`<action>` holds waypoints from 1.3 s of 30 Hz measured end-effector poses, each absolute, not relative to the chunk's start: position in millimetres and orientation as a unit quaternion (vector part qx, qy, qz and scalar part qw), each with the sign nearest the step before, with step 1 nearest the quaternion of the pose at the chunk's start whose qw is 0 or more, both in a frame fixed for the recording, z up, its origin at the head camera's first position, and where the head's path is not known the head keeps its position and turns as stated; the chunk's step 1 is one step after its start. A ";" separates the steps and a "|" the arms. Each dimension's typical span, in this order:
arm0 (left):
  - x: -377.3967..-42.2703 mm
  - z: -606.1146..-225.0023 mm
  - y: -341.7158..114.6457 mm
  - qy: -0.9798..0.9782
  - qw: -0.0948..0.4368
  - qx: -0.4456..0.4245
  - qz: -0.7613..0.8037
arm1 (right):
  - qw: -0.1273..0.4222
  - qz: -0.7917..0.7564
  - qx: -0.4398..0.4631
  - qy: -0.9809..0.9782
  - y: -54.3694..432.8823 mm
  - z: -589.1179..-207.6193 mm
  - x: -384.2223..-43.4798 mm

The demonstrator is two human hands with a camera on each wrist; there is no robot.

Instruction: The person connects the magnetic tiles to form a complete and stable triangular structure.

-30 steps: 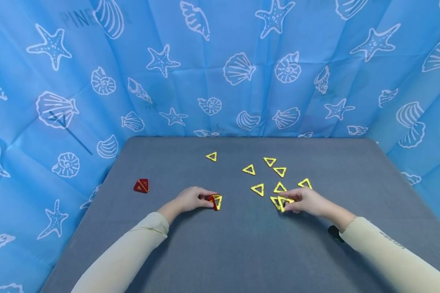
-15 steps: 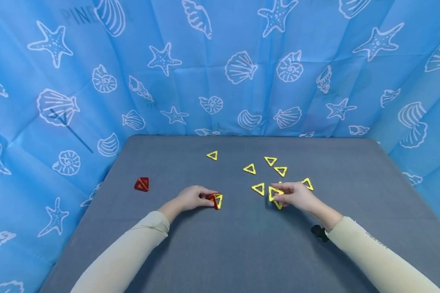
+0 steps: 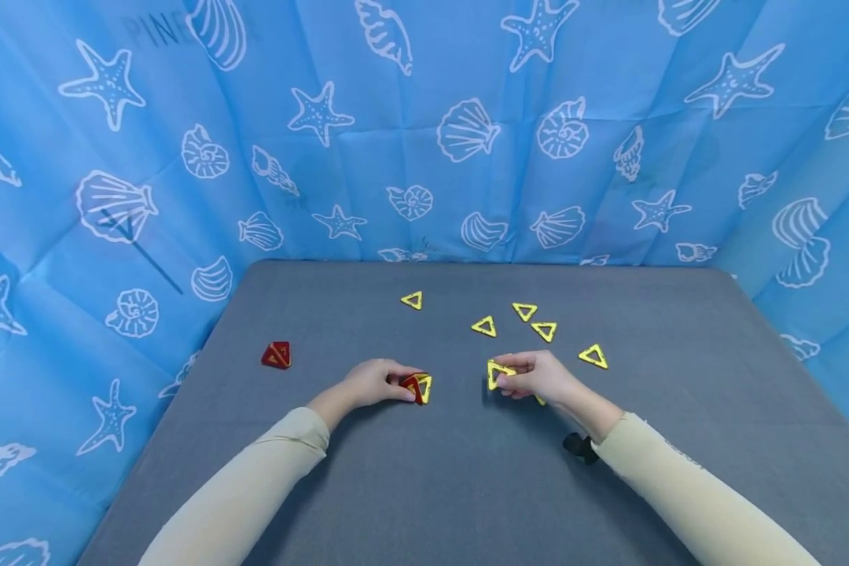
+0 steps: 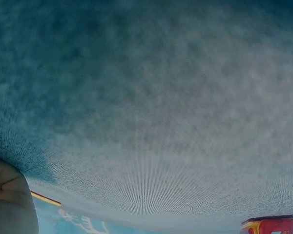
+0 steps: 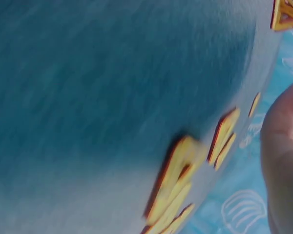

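Note:
In the head view, my left hand pinches a small red-and-yellow group of triangle tiles, standing upright on the table. Its thumb and fingers cover the left side of the group. My right hand pinches a yellow triangle tile by its right side, a short gap away from that group. Below the right wrist, part of another yellow tile peeks out. The left wrist view catches only part of the left hand; part of the right hand shows in the right wrist view.
Loose yellow triangle tiles lie farther back, among them one tile behind the left hand and another tile at the right. A red-and-yellow pyramid sits at the left of the grey table. A blue shell-print curtain encloses the table.
My right hand has lifted a yellow triangle tile from the pile and carried it left, nearer the left hand. The left hand has stayed in place on its tiles.

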State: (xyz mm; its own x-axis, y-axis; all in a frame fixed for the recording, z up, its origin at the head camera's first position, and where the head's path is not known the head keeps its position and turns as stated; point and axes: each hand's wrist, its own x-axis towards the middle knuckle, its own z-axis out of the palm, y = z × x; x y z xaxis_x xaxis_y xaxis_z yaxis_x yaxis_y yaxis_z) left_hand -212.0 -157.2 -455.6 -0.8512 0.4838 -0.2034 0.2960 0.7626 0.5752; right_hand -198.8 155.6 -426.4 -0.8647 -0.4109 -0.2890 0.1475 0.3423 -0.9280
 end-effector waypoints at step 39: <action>-210.7 -459.8 -153.9 0.934 0.160 0.189 0.258 | 0.239 -0.551 -0.050 0.798 76.4 -445.7 -195.8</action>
State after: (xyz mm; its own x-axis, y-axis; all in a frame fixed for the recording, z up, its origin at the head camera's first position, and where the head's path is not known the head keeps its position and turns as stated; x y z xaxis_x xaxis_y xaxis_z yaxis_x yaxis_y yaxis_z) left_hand -210.7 -153.9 -459.8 -0.8774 0.4350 -0.2024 0.2693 0.7957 0.5425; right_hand -195.8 76.4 -445.7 -0.8811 -0.3422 -0.3264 0.1839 0.3880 -0.9031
